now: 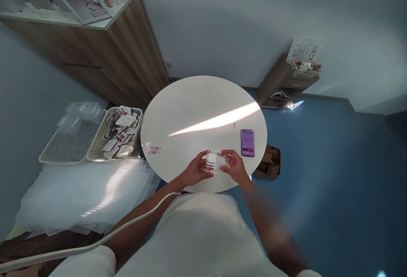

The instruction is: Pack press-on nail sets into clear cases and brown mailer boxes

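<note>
Centrally, a clear, roughly rectangular plastic case (217, 160) sits directly between my hands, above the near edge of a white oval table (197, 107). My left hand (197, 169) curls around its left side, and my right hand (234, 166) grips its right, thumb over the near corner; neither hand is nearer. Its long axis is hard to judge behind my fingers. Farther out, a small pink-patterned sheet (154, 150) lies left, a phone with a purple screen (247, 143) right. Beyond the table's left edge stands a cream perforated plastic basket (137, 136) of cards.
</note>
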Action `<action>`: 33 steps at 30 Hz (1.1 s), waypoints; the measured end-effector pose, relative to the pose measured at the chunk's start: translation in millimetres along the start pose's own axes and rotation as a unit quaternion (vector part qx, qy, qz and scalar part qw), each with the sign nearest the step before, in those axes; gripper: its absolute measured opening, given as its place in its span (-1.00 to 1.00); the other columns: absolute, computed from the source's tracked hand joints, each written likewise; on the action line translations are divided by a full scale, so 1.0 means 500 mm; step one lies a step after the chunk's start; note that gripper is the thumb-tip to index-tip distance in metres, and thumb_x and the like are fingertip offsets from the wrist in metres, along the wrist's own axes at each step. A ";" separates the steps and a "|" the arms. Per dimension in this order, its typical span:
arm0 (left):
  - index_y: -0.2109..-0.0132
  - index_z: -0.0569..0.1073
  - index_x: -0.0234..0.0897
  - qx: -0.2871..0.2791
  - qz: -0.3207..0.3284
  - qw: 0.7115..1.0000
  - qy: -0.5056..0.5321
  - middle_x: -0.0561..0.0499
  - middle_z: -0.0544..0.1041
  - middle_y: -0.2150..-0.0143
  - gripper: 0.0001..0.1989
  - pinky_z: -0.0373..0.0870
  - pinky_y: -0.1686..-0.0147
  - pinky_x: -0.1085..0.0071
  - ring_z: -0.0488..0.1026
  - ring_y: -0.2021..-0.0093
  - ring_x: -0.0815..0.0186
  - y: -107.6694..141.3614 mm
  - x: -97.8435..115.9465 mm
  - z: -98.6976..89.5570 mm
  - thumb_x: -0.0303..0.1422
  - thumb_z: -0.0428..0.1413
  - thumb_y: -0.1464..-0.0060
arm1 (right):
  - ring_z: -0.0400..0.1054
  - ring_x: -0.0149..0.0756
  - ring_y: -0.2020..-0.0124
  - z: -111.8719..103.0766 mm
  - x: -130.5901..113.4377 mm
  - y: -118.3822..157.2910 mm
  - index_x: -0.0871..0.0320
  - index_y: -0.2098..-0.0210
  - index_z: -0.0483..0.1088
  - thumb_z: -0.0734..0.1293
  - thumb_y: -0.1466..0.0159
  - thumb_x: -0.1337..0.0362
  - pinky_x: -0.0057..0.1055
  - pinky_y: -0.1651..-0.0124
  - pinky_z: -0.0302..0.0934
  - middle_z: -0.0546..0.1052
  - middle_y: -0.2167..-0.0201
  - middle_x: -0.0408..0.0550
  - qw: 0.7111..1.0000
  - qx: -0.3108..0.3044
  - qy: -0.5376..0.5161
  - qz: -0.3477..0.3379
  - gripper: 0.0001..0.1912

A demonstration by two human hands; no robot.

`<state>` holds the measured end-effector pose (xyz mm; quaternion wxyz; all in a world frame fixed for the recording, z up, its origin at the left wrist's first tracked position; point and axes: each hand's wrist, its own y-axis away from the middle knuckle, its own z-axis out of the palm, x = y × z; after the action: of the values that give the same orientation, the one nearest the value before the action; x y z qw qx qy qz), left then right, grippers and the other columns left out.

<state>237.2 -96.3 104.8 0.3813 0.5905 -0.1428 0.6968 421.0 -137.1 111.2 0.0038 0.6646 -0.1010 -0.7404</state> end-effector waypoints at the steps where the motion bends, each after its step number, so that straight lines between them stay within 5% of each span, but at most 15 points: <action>1: -0.17 0.05 -0.13 -0.002 -0.001 1.000 -0.002 -0.04 0.41 0.25 -0.20 0.32 0.33 0.42 0.38 0.27 0.36 0.000 0.000 0.004 -0.32 0.25 0.21 | 0.36 -0.23 0.21 -0.002 -0.002 -0.004 0.10 0.27 0.32 0.42 0.09 0.04 -0.24 0.12 0.23 0.45 0.28 -0.04 1.000 0.018 0.005 0.006 -0.56; 11: -0.24 -0.07 -0.13 0.052 0.020 0.997 -0.059 -0.03 0.45 0.22 -0.16 0.32 0.29 0.39 0.36 0.36 0.42 0.013 -0.051 -0.010 -0.29 0.19 0.12 | 0.29 -0.45 0.51 0.021 -0.008 -0.059 0.14 0.22 0.34 0.25 -0.06 -0.07 -0.36 0.34 0.28 0.33 0.53 -0.20 0.992 0.017 -0.011 0.124 -0.55; 20: -0.18 0.11 -0.19 0.077 -0.044 0.996 0.003 -0.08 0.46 0.19 -0.31 0.30 0.27 0.37 0.42 0.28 0.35 0.034 -0.062 -0.028 -0.23 0.17 0.11 | 0.26 -0.48 0.54 0.054 0.033 -0.035 0.14 0.21 0.33 0.21 -0.09 -0.08 -0.34 0.33 0.30 0.29 0.53 -0.21 0.986 0.012 -0.011 0.164 -0.54; 25: 0.12 0.40 -0.29 0.126 -0.093 0.988 -0.005 -0.01 0.48 0.38 -0.57 0.28 0.37 0.42 0.41 0.38 0.37 0.026 -0.067 -0.037 -0.19 0.18 0.15 | 0.23 -0.47 0.50 0.040 0.043 -0.034 0.16 0.25 0.34 0.23 -0.09 -0.06 -0.40 0.34 0.28 0.27 0.54 -0.20 0.985 -0.004 -0.013 0.172 -0.57; 33: 0.17 0.43 -0.34 0.230 -0.114 0.965 0.048 0.00 0.48 0.41 -0.55 0.29 0.40 0.44 0.39 0.45 0.42 -0.018 -0.138 -0.015 -0.18 0.22 0.24 | 0.30 -0.36 0.25 0.009 0.138 -0.019 0.06 -0.08 0.13 0.22 -0.09 -0.05 -0.39 0.21 0.24 0.33 0.18 -0.05 0.978 0.052 0.041 0.196 -0.38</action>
<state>239.0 -110.3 36.2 0.3184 0.6406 0.1086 0.6903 410.0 -136.9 42.3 0.1179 0.6607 -0.2675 -0.6914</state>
